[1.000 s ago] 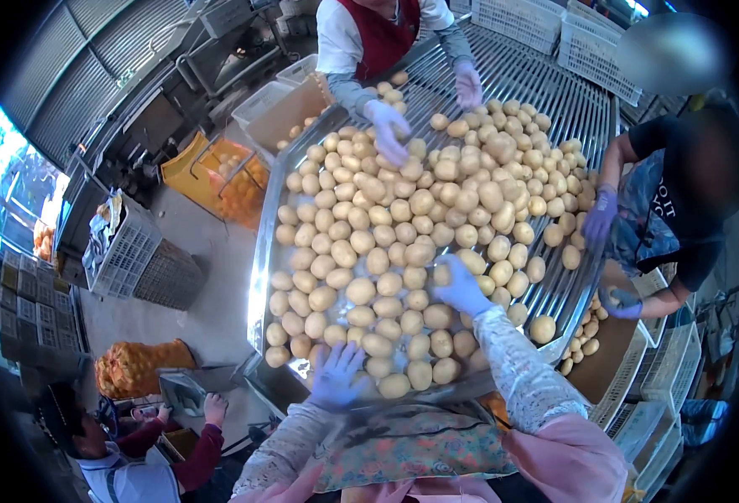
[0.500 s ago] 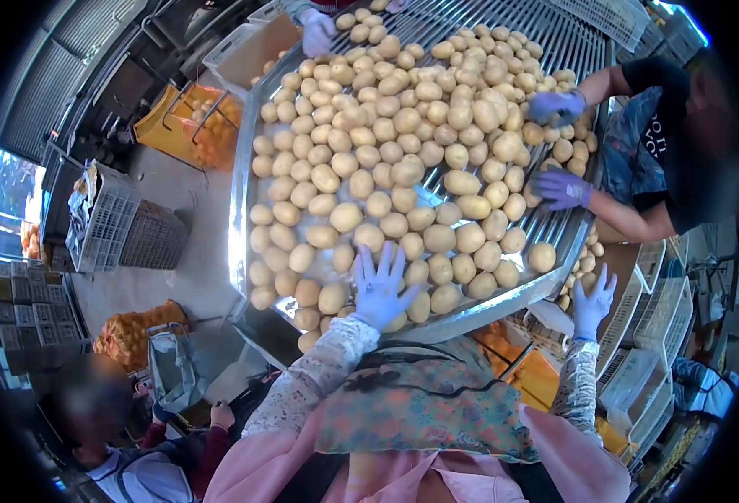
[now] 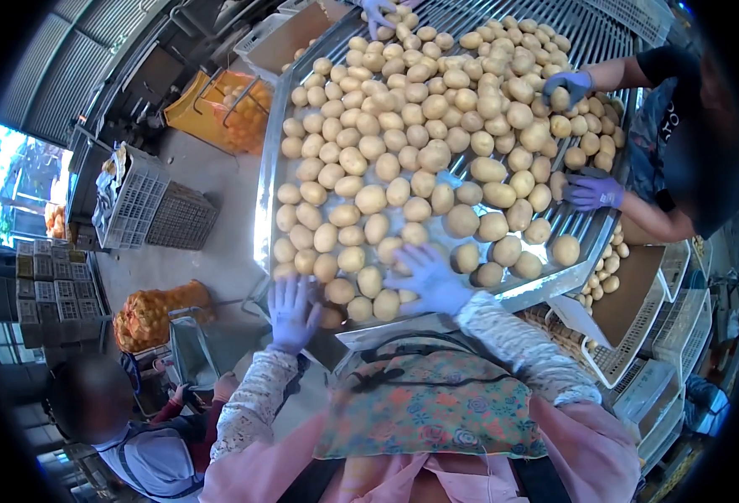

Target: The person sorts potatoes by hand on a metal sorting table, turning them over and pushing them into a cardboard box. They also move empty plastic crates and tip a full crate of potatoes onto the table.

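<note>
Many round, tan potatoes (image 3: pixel 371 198) cover a metal sorting table (image 3: pixel 262 230) in front of me. My left hand (image 3: pixel 292 317), in a pale purple glove, is open at the near left corner, its fingertips by the outermost potatoes. My right hand (image 3: pixel 430 282), gloved alike, lies open with spread fingers over the near edge of the heap, touching potatoes. Neither hand is closed around a potato. Some potatoes under my right fingers are hidden.
A co-worker's gloved hands (image 3: pixel 591 193) handle potatoes at the right; another gloved hand (image 3: pixel 378 17) is at the far end. A cardboard-lined crate (image 3: pixel 629 293) stands at the right. Filled net sacks (image 3: pixel 147 318) and a seated person (image 3: pixel 147 453) are at the lower left.
My left hand has moved left to the table's corner. My right hand has come from beyond the right edge onto the near potatoes. The whole view has shifted slightly right.
</note>
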A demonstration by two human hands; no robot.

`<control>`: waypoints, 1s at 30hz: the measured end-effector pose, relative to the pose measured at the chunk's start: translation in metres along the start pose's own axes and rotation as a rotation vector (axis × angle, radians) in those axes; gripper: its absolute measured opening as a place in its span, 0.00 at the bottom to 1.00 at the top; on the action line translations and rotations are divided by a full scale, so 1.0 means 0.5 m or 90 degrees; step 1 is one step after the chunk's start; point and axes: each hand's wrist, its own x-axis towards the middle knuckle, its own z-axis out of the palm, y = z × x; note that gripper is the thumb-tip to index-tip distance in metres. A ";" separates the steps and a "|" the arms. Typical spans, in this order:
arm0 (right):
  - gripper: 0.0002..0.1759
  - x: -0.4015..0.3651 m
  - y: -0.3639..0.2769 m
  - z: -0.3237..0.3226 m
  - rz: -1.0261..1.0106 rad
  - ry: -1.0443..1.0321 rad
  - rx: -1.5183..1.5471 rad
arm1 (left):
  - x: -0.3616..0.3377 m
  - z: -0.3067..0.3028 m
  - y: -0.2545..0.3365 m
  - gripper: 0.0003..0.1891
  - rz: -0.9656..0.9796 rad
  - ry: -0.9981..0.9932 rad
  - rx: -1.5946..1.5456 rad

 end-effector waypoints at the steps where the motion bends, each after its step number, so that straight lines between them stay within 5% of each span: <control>1: 0.34 0.030 -0.022 0.025 -0.001 -0.001 -0.001 | 0.026 0.013 -0.002 0.37 -0.034 0.047 -0.004; 4: 0.32 0.074 -0.065 0.065 -0.053 -0.017 0.045 | 0.123 0.074 0.046 0.38 -0.085 0.110 -0.034; 6: 0.30 0.075 -0.071 0.067 -0.124 -0.138 0.007 | 0.177 0.158 0.111 0.39 -0.064 0.117 -0.068; 10: 0.21 -0.053 0.070 0.015 -0.186 0.014 0.147 | 0.203 0.097 0.193 0.39 0.092 -0.007 -0.080; 12: 0.24 -0.149 0.146 -0.074 0.040 -0.046 0.119 | 0.229 0.086 0.113 0.41 0.165 0.009 -0.048; 14: 0.26 -0.194 0.166 -0.209 0.257 0.103 -0.001 | 0.268 0.106 0.097 0.43 0.127 -0.013 -0.054; 16: 0.31 -0.198 0.199 -0.257 0.389 0.232 -0.315 | 0.315 0.153 0.153 0.44 -0.051 0.088 -0.064; 18: 0.34 -0.198 0.254 -0.196 0.433 0.233 -0.299 | 0.359 0.137 0.246 0.45 -0.108 0.043 -0.007; 21: 0.35 -0.167 0.282 -0.161 0.496 0.200 -0.329 | 0.361 0.151 0.340 0.44 -0.059 0.054 -0.013; 22: 0.34 -0.154 0.278 -0.153 0.527 0.168 -0.375 | 0.332 0.131 0.365 0.42 0.045 0.044 -0.077; 23: 0.33 -0.154 0.271 -0.150 0.513 0.154 -0.382 | 0.305 0.117 0.379 0.41 0.151 0.034 -0.143; 28: 0.33 -0.189 0.152 -0.164 0.383 0.083 -0.337 | 0.166 0.110 0.224 0.38 0.241 -0.021 -0.105; 30: 0.36 -0.165 0.089 -0.152 0.255 0.026 -0.165 | 0.089 0.071 0.164 0.36 0.210 -0.081 -0.090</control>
